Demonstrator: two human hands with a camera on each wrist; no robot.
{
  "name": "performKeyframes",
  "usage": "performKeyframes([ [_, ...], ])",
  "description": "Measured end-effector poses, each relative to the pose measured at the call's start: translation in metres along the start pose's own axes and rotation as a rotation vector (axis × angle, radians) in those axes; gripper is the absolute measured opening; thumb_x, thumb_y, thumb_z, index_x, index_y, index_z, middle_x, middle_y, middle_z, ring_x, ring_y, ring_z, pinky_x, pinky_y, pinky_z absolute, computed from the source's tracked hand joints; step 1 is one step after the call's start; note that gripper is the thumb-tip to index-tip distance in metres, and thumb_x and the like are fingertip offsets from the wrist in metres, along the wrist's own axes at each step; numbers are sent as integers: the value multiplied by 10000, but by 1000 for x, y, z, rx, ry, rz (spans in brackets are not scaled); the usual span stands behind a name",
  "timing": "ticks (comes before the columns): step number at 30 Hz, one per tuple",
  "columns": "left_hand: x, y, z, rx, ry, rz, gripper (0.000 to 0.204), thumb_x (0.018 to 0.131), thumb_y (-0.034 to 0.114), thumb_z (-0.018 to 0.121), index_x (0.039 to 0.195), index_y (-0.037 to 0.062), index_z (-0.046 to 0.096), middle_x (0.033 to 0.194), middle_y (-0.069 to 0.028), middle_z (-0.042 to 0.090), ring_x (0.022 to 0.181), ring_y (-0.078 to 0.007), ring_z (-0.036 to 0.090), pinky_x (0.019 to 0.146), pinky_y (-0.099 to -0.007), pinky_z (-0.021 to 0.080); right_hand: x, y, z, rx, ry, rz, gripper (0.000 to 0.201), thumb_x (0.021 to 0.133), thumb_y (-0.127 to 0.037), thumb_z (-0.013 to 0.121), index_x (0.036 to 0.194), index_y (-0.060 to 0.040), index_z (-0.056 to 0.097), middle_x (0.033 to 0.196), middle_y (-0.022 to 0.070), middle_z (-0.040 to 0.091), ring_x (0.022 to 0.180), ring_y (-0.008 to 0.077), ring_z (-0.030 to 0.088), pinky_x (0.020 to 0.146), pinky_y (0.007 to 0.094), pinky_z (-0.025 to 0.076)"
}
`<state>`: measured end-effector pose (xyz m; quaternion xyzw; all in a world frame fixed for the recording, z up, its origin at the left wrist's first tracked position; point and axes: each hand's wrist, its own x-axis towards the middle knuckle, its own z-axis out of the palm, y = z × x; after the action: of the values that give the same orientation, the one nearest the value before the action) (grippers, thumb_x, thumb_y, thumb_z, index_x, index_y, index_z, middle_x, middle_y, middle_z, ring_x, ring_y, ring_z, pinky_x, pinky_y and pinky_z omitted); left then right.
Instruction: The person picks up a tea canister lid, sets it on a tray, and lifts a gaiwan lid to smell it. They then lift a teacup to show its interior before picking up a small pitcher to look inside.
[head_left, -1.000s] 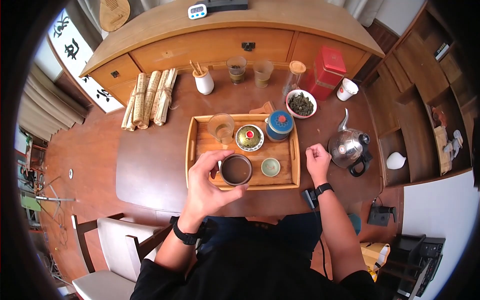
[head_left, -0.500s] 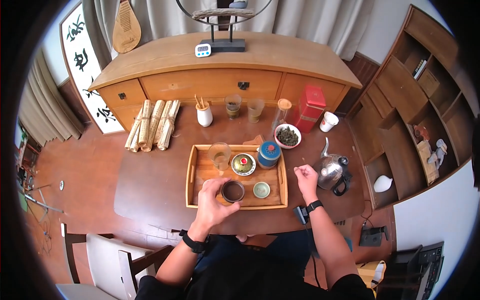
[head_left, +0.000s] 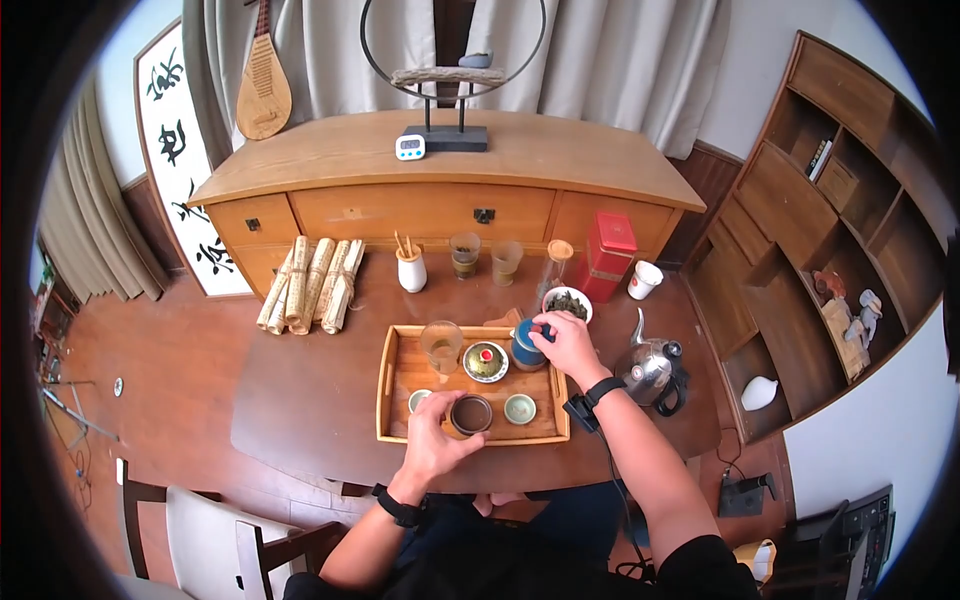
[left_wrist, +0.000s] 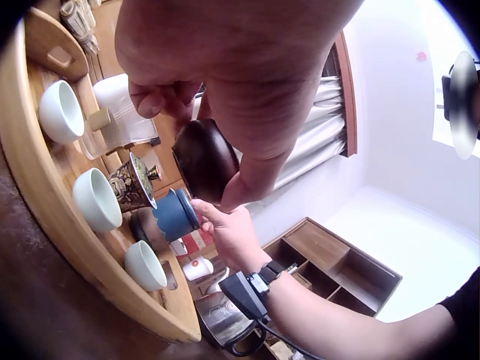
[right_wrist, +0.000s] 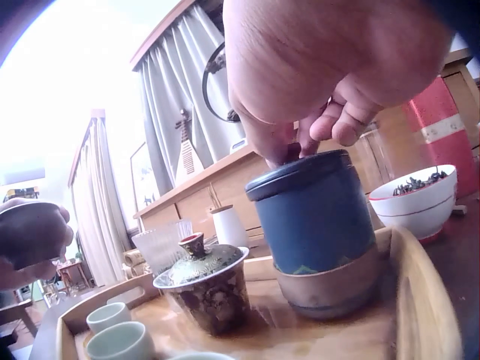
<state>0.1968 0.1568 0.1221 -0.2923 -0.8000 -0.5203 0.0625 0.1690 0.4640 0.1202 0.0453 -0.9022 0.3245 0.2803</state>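
Note:
My left hand holds a dark brown teacup above the front of the wooden tray, thumb and fingers curved round its sides. With my right hand I pinch the red knob on the dark lid of a blue tea jar. This jar stands upright at the tray's back right, and its lid sits on the rim. Left of the jar is a patterned lidded bowl. Several pale green cups line the tray's front; in the head view the brown cup hides one.
A ribbed glass pitcher stands at the tray's back left. Right of the tray is a steel kettle. Behind are a bowl of tea leaves, a red tin, glasses and bamboo scrolls.
My right hand has moved from beside the kettle to the blue jar's lid knob. The left hand keeps the brown cup over the tray. The head view has tilted up.

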Motion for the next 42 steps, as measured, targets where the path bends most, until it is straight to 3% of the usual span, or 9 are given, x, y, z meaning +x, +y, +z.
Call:
performKeyframes([
  [2,2,11,-5,-23,-94,-151,626,629,229,913,1166,-7,694,1115,-162,713,1051,-307,677,916,-392,550,2,2,4,20,2,24,203,821,-96,789,991,-22,707,868,113,712,735,248,632,712,377,537],
  [4,4,1,0,-14,-82,-125,629,628,227,915,1170,-4,694,1117,-160,712,1044,-309,677,905,-392,551,2,0,7,33,9,61,198,820,-90,791,981,-18,701,844,119,711,718,246,635,694,373,538],
  [6,7,-5,5,24,-18,17,653,603,276,935,1154,12,704,935,-84,675,751,-169,586,675,-296,504,2,-1,8,40,32,39,185,822,-78,794,966,-14,697,833,122,710,682,234,636,669,360,540],
  [15,22,-3,16,19,-49,47,649,602,287,930,1149,21,705,941,-98,678,739,-187,590,662,-309,493,2,-3,-6,147,167,147,168,830,-53,804,964,-9,713,785,86,703,621,130,606,613,287,525],
  [21,46,-6,24,27,-46,88,651,605,293,924,1159,27,707,948,-103,688,727,-192,591,656,-321,498,-40,7,-10,325,409,289,98,885,6,779,944,-12,703,715,-87,557,615,-25,460,536,159,378],
  [22,51,-4,24,26,-51,88,651,605,293,924,1159,27,707,948,-103,688,727,-192,591,656,-321,498,-49,6,-11,323,412,293,98,885,6,779,944,-12,703,715,-87,557,615,-25,460,536,159,378],
  [24,64,2,25,20,-133,12,623,614,253,897,1154,15,697,1125,-180,713,1077,-356,666,973,-431,529,-63,3,-13,283,422,303,118,849,-29,810,911,-11,711,678,-36,566,585,15,478,537,204,431],
  [28,93,-8,40,46,-84,217,630,602,266,920,1143,15,714,1035,-147,728,898,-269,705,800,-362,566,-81,0,-20,165,380,255,159,816,-32,826,923,-17,710,734,20,630,571,52,512,530,230,451],
  [42,159,-6,68,167,-258,248,589,575,219,881,1102,4,728,1032,-204,720,996,-377,675,931,-438,544,-107,-8,-17,172,335,219,166,806,-35,828,921,-23,708,775,37,661,593,81,532,553,245,459],
])
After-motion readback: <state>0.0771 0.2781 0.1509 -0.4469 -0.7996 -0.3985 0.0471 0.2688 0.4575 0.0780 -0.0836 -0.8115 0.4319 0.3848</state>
